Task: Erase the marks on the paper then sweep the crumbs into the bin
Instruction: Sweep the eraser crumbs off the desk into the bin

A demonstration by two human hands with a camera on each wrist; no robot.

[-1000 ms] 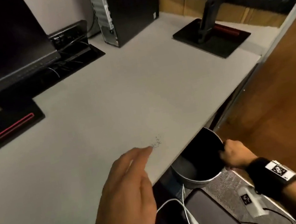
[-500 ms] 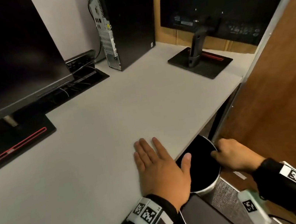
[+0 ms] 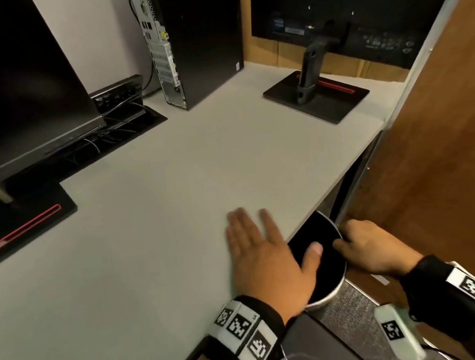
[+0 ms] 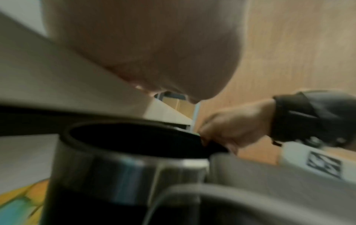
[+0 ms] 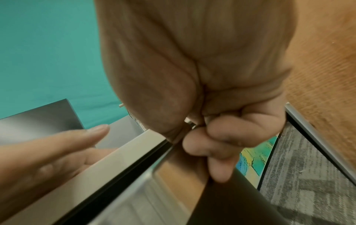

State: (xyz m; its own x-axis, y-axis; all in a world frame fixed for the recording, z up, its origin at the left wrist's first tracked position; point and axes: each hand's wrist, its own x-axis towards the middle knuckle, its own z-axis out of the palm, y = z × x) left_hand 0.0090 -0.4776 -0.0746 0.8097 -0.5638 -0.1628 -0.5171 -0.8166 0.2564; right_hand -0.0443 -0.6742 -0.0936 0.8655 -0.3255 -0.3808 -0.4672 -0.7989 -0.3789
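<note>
Fingers straight and flat, the left hand [image 3: 266, 264] sweeps at the desk [image 3: 150, 224] edge while the right hand [image 3: 368, 247] pinches the rim of the bin [image 3: 330, 295] at four o'clock; held snug beneath the lip, it should catch unseen crumbs.

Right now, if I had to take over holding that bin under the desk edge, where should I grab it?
Probably pinch the bin at its open rim on the right, where the right hand holds it: the desk overhangs the far rim, and the left hand covers the near-left.
</note>
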